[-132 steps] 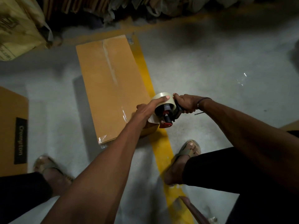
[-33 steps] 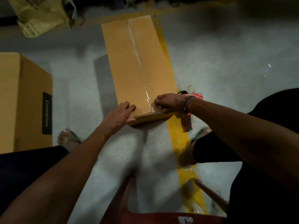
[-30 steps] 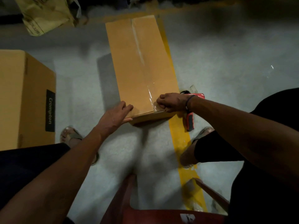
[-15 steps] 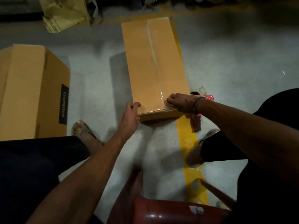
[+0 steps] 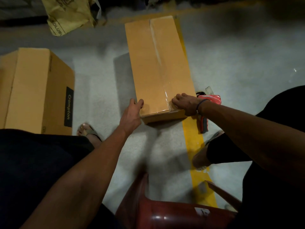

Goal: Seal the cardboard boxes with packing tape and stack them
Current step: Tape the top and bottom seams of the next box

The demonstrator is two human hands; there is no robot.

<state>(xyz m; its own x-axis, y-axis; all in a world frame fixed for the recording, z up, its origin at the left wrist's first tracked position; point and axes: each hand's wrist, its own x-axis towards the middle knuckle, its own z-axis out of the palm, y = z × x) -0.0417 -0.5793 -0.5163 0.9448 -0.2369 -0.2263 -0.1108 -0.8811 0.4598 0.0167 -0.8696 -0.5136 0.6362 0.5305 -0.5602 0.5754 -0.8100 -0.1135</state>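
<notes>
I am looking down at a long cardboard box that is lying on the grey floor, partly over a yellow line. A strip of clear tape is running along the top of the box, down its middle. My left hand is holding the near left corner of the box, with my fingers curled round the edge. My right hand is pressing on the near end of the tape with bent fingers; it is dim there, so I think my fingertips are pushing the tape down, but I cannot be sure. A red tape gun is lying on the floor just beside the box, behind my right wrist. A second cardboard box with a black label is sitting well off to the left. A yellow bag is lying at the far side, and a red plastic chair is close under me.
</notes>
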